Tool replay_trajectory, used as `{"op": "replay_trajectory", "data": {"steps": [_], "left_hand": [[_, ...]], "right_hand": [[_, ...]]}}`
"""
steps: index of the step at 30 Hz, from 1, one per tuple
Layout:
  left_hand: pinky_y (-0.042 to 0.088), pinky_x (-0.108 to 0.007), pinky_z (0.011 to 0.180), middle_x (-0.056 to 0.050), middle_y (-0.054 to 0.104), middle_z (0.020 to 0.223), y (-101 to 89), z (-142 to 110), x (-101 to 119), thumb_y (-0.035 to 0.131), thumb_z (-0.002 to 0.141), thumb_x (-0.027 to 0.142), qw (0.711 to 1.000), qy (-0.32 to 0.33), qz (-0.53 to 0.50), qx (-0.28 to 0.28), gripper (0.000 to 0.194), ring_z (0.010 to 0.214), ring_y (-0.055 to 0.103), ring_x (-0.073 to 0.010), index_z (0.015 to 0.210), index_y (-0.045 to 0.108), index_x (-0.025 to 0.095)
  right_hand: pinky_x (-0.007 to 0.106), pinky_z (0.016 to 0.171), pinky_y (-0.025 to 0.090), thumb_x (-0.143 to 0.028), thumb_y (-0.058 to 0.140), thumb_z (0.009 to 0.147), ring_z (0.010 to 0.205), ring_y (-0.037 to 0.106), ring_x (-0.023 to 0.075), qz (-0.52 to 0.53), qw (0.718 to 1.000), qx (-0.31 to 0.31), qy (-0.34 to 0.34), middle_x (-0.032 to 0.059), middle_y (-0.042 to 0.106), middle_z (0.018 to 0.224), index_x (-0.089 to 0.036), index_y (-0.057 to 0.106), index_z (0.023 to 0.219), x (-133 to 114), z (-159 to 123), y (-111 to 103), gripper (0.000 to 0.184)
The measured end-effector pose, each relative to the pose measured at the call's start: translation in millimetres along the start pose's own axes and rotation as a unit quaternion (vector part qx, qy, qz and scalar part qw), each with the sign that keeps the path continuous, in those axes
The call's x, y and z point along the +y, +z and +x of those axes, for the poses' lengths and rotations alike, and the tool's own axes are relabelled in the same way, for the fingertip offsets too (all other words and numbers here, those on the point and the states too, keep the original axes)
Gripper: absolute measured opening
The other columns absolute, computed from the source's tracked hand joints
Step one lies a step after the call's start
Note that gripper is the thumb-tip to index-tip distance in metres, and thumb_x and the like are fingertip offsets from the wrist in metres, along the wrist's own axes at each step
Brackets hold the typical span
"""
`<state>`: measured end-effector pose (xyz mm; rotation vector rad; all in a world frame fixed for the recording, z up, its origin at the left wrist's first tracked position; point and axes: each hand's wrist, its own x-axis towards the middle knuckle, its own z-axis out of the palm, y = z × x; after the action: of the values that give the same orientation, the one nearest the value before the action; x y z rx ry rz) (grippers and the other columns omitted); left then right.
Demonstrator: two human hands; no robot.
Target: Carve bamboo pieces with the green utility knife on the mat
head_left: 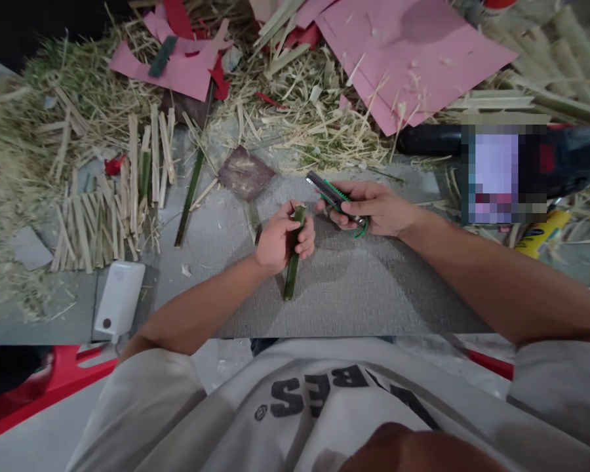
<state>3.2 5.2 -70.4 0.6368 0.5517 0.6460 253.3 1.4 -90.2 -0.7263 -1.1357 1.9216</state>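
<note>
My left hand (pixel 281 239) is closed around a short green bamboo strip (pixel 291 278), which tilts slightly with its pale cut end up by my thumb. In my right hand (pixel 368 206) is a utility knife (pixel 327 188) with a dark body and green edging; its blade end points up and left, apart from the bamboo. Beyond my left hand, a brown square of sandpaper-like sheet (pixel 246 173) lies on the grey table (pixel 373 288). A longer thin green bamboo strip (pixel 191 196) rests to the left of it.
Many pale split sticks (pixel 88 226) lie at the left among heaped shavings (pixel 34 131). Pink sheets (pixel 413 52) cover the back. A white power bank (pixel 120 298) sits near the front left edge. At right are a dark power tool (pixel 570 154) and a yellow tube (pixel 543 234).
</note>
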Motion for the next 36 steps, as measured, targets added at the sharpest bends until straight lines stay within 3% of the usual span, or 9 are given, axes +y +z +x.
{"op": "replay_trajectory", "data": {"steps": [3, 7, 13, 16, 23, 27, 32, 36], "left_hand": [[0.04, -0.025, 0.042, 0.006, 0.055, 0.063, 0.3, 0, -1, 0.066, 0.084, 0.021, 1.0, 0.014, 0.003, -0.009, 0.019, 0.042, 0.04, -0.0118, 0.097, 0.053, 0.026], [0.038, -0.026, 0.042, 0.005, 0.053, 0.062, 3.4, -1, -1, 0.064, 0.079, 0.021, 1.0, 0.023, 0.001, 0.002, 0.018, 0.042, 0.039, -0.0122, 0.089, 0.05, 0.025], [0.028, -0.024, 0.039, 0.007, 0.044, 0.059, 3.8, -2, 2, 0.06, 0.08, 0.022, 0.999, 0.004, -0.028, 0.036, 0.014, 0.038, 0.032, -0.0108, 0.088, 0.048, 0.026], [0.023, -0.022, 0.039, 0.009, 0.04, 0.057, 1.3, -3, 2, 0.061, 0.083, 0.022, 0.999, 0.005, -0.025, 0.028, 0.014, 0.037, 0.027, -0.0098, 0.092, 0.051, 0.026], [0.031, -0.025, 0.038, 0.008, 0.046, 0.056, 0.3, -2, 1, 0.065, 0.081, 0.028, 0.999, 0.025, 0.003, 0.019, 0.017, 0.037, 0.03, -0.0115, 0.093, 0.054, 0.027], [0.037, -0.025, 0.039, 0.007, 0.049, 0.057, 0.5, -1, 3, 0.069, 0.075, 0.028, 0.999, 0.03, 0.004, 0.011, 0.022, 0.039, 0.034, -0.0108, 0.086, 0.05, 0.026], [0.036, -0.024, 0.037, 0.008, 0.049, 0.056, -0.1, -1, 5, 0.067, 0.078, 0.026, 1.0, 0.018, 0.014, 0.003, 0.019, 0.037, 0.03, -0.0103, 0.09, 0.053, 0.026], [0.035, -0.022, 0.035, 0.009, 0.049, 0.054, -2.5, -1, 3, 0.067, 0.08, 0.025, 1.0, 0.001, 0.018, -0.024, 0.021, 0.035, 0.028, -0.0101, 0.094, 0.052, 0.027]], "right_hand": [[0.023, 0.058, 0.042, -0.049, 0.095, 0.099, 0.07, 0.049, 0.0118, 0.014, 0.999, -0.03, 0.005, 0.0004, 0.059, 0.083, -0.017, 0.069, 0.11, 0, 0, 5, 0.043], [0.023, 0.052, 0.029, -0.055, 0.087, 0.107, 0.061, 0.034, 0.01, 0.02, 0.999, -0.042, -0.019, -0.0046, 0.046, 0.071, -0.017, 0.067, 0.108, 11, -2, 17, 0.044], [0.02, 0.047, 0.024, -0.054, 0.092, 0.102, 0.058, 0.031, 0.0037, 0.059, 0.997, 0.025, -0.03, 0.0, 0.062, 0.099, -0.017, 0.065, 0.113, 20, -2, 23, 0.047], [0.018, 0.046, 0.025, -0.054, 0.093, 0.101, 0.057, 0.033, 0.003, 0.06, 0.997, 0.03, -0.034, -0.0001, 0.064, 0.101, -0.017, 0.065, 0.116, 21, 0, 24, 0.049], [0.018, 0.044, 0.025, -0.056, 0.091, 0.103, 0.055, 0.031, 0.0035, 0.041, 0.997, 0.055, -0.036, -0.0021, 0.061, 0.094, -0.018, 0.061, 0.108, 21, 0, 27, 0.049], [0.019, 0.046, 0.025, -0.058, 0.089, 0.104, 0.054, 0.031, 0.003, 0.04, 0.998, 0.033, -0.031, -0.0019, 0.061, 0.096, -0.018, 0.062, 0.112, 20, -1, 27, 0.049], [0.022, 0.05, 0.04, -0.075, 0.071, 0.11, 0.056, 0.042, 0.0083, 0.087, 0.996, 0.005, 0.032, -0.0026, 0.053, 0.083, -0.019, 0.061, 0.111, 13, -5, 26, 0.057], [0.029, 0.062, 0.06, -0.063, 0.075, 0.111, 0.063, 0.063, 0.0138, 0.096, 0.994, -0.018, 0.048, 0.0001, 0.064, 0.087, -0.019, 0.058, 0.114, 6, -10, 26, 0.047]]}}
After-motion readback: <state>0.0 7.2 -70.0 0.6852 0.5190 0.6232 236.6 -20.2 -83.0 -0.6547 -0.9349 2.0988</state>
